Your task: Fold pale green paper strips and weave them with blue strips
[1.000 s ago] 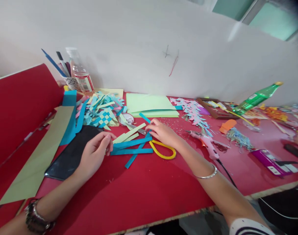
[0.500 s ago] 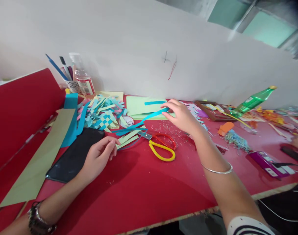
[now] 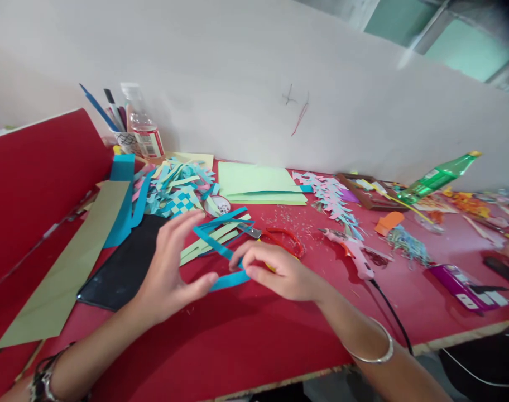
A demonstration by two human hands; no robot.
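- Two hands are working above one red table, standing apart from each other.
- The right hand is closing its thumb and fingers on one blue strip, which is bending into two visible lengths between the hands, in front of the scissors.
- The left hand is spreading open, thumb well away from the fingers; its thumb tip is hovering at the end of the lower length, and I cannot tell whether it is touching.
- One pair of scissors, with one red handle and one yellow, is lying behind the right hand, which is partly covering it.
- Several pale green strips are lying beside the blades, overlapping too much for a sure count.
- One black phone is lying to the left of the left hand, partly hidden.
- One blue-and-pale checkered weave is resting on a heap of cut paper; one round dish is sitting just beside it.
- One pink glue gun is lying to the right.
- Two bottles are standing out: one clear at left, one green leaning at right.
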